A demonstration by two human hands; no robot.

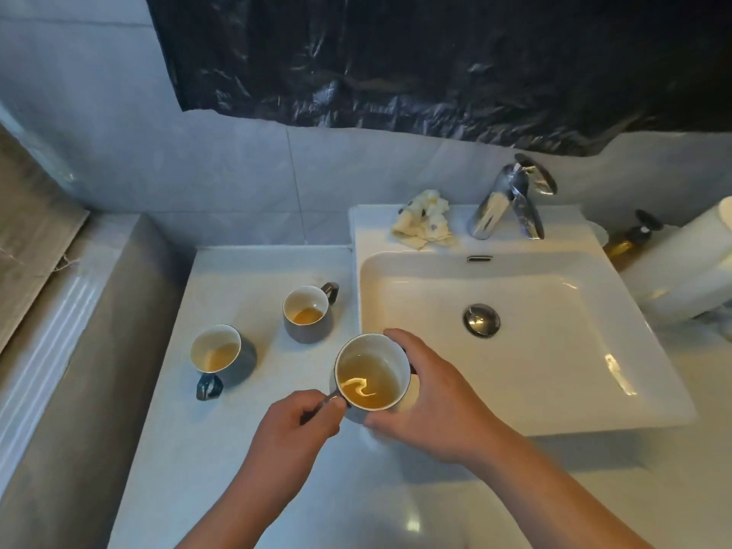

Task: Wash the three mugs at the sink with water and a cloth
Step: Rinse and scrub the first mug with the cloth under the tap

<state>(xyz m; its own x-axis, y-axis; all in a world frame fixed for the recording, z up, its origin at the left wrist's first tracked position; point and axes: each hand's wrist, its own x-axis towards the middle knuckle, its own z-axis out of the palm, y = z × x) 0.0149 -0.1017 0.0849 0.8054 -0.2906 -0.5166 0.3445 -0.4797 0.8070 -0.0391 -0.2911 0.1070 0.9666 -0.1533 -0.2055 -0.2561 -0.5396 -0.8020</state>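
Note:
Three grey mugs with white insides hold brownish liquid. I hold one mug (372, 376) just left of the sink's (515, 414) front corner. My left hand (295, 427) pinches its handle, and my right hand (429, 394) wraps around its right side. A second mug (311, 315) stands on the counter (237, 449) behind it, handle pointing toward the sink. The third mug (222, 356) stands further left, handle toward me. A crumpled cream cloth (424, 221) lies on the sink's back ledge, left of the chrome faucet (507, 204).
The drain plug (481, 319) sits in the middle of the white basin. A dark pump bottle (633, 237) and a white roll (689, 263) stand to the right of the sink. Black plastic sheeting (435, 61) covers the wall above. A grey ledge (79, 350) runs along the left.

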